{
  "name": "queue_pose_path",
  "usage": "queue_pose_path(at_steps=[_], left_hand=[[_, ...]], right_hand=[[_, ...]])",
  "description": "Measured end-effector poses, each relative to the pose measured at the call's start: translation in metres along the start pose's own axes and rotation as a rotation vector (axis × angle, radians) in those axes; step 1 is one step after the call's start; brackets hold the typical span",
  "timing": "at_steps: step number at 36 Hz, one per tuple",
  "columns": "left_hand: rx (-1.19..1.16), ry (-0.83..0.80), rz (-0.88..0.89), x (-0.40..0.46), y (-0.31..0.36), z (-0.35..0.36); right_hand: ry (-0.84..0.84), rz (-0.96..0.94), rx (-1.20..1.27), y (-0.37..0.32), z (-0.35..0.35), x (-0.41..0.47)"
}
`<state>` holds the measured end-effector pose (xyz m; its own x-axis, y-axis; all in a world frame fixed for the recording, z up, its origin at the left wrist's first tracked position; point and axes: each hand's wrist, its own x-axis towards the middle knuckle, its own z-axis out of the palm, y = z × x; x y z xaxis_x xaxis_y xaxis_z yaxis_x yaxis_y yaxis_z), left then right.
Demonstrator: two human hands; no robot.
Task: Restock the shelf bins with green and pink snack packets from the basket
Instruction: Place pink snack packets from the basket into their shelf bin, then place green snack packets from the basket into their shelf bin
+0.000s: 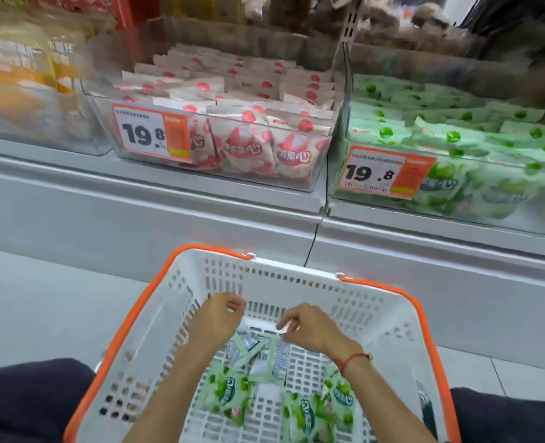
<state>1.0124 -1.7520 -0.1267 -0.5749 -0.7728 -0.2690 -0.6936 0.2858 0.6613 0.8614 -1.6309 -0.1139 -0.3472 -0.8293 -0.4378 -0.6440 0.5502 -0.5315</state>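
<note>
My left hand (221, 313) hovers curled and holding nothing inside the basket (389, 318); my right hand (306, 327) pinches a green packet (272, 356) among the green packets (229, 391) on its floor. Pink bin (220, 167) left, green bin (488, 199) right.

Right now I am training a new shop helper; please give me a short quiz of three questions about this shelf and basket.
1. True or false: the bin of pink snack packets stands to the left of the bin of green snack packets.
2. Which colour are the packets visible in the white basket? A) pink B) green C) yellow
3. Fill in: the price tag on the pink bin reads ____.

Key:
1. True.
2. B. The left hand and right hand are both down inside the basket above them.
3. 19.8, the same as the green bin's tag.
</note>
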Motion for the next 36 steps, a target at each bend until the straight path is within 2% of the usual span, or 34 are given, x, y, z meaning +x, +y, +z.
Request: queue_pose_path(at_steps=[2,4,6,8,10,12,21,23,27,31,33,36], left_hand=[[0.053,-0.119,-0.07,0.0,-0.025,0.025],[0.173,-0.293,-0.082,-0.001,-0.047,0.05],[0.306,-0.397,-0.081,-0.004,-0.063,0.072],[0.419,-0.403,-0.002,-0.008,-0.072,0.09],[0.544,-0.38,0.146,-0.01,-0.073,0.104],[0.627,-0.351,0.224,-0.008,-0.07,0.116],[0.821,-0.328,0.273,0.012,-0.061,0.134],[0.787,-0.341,0.276,0.016,-0.061,0.129],[0.558,-0.362,0.176,0.022,-0.046,0.104],[-0.001,-0.524,-0.013,0.03,-0.018,0.067],[-0.127,-0.527,-0.016,0.03,0.002,0.047],[-0.15,-0.468,0.077,0.026,0.035,0.021]], right_hand=[[-0.117,0.063,-0.063,0.017,0.03,0.007],[-0.231,0.08,-0.127,0.037,0.058,0.012],[-0.306,0.105,-0.157,0.056,0.083,0.011],[-0.291,0.11,-0.192,0.074,0.103,0.006],[-0.226,0.091,-0.22,0.087,0.116,0.006],[-0.146,0.059,-0.219,0.094,0.124,0.012],[0.021,-0.064,-0.351,0.093,0.135,0.043],[-0.051,-0.05,-0.272,0.09,0.12,0.048],[-0.353,0.142,0.121,0.081,0.073,0.053],[-0.469,0.275,0.42,0.067,0.012,0.051],[-0.514,0.295,0.466,0.057,-0.019,0.042],[-0.555,0.284,0.448,0.042,-0.061,0.026]])
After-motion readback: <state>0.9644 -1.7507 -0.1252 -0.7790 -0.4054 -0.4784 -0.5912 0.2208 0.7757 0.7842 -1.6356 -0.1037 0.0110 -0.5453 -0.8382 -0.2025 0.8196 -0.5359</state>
